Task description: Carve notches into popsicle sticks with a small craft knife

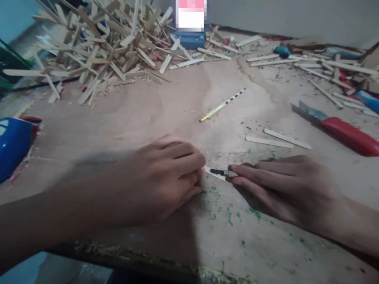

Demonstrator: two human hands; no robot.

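A thin wooden stick [213, 172] lies flat on the worn board [166, 106] between my two hands. My left hand [166, 177] is closed, its fingertips pressing down on the stick's left end. My right hand [284, 185] is closed round a small knife [223, 172], whose dark blade tip rests on the stick. Most of the knife's handle is hidden inside the fingers.
A big heap of wooden sticks [103, 43] fills the back left. A yellow dotted pencil [222, 105] lies mid-board, two loose sticks [276, 140] to the right, a red-handled cutter [340, 130] at far right. A blue object [13, 144] sits at the left edge.
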